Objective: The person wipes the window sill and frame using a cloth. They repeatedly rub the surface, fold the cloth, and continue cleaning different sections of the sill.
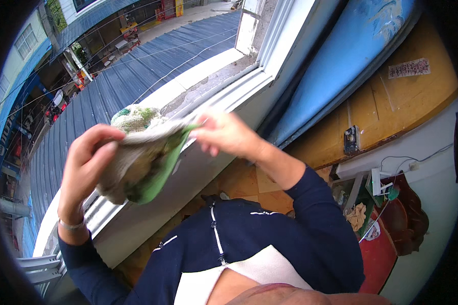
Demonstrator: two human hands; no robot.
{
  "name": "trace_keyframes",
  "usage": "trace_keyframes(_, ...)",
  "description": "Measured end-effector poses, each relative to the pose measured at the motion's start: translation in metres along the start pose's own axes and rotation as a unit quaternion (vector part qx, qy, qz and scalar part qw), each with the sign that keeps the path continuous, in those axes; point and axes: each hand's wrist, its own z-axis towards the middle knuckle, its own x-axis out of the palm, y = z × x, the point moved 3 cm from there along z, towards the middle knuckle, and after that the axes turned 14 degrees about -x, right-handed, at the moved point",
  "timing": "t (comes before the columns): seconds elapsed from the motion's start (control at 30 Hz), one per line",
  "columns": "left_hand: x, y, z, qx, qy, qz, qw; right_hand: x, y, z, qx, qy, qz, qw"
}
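A blurred grey-and-green cloth (pixel 141 164) with dark stains is stretched between my hands over the window sill (pixel 229 93). My right hand (pixel 225 133) pinches its pointed green-edged end between thumb and fingers. At the opposite side, my left hand (pixel 86 160) holds the grey part, with the thumb near the upper edge. Just beyond the cloth is a crumpled, knitted-looking white and green bundle (pixel 137 118). Whether this bundle lies on the sill or joins the cloth, I cannot tell.
Past the window opening lies a dark corrugated metal roof (pixel 175 49), with wires above it. On the right stand a blue padded panel (pixel 336 68) and a yellow wooden door (pixel 397 95) with a lock (pixel 352 139). A red table (pixel 378 248) with clutter is behind.
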Motion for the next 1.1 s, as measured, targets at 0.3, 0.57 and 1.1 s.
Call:
trace_keyframes(0.3, 0.125, -0.029, 0.142, 0.174, 0.053, 0.038, 0.983, -0.174, -0.007, 0.026, -0.108, -0.251, -0.421, 0.865)
trace_keyframes(0.57, 0.183, 0.0, 0.193, 0.089, 0.095, 0.127, 0.983, -0.181, -0.021, 0.033, -0.204, -0.229, -0.604, 0.735)
trace_keyframes(1.1, 0.131, -0.011, 0.123, 0.195, -0.048, 0.239, 0.95, -0.166, 0.012, 0.171, -0.236, 0.039, -0.63, 0.739)
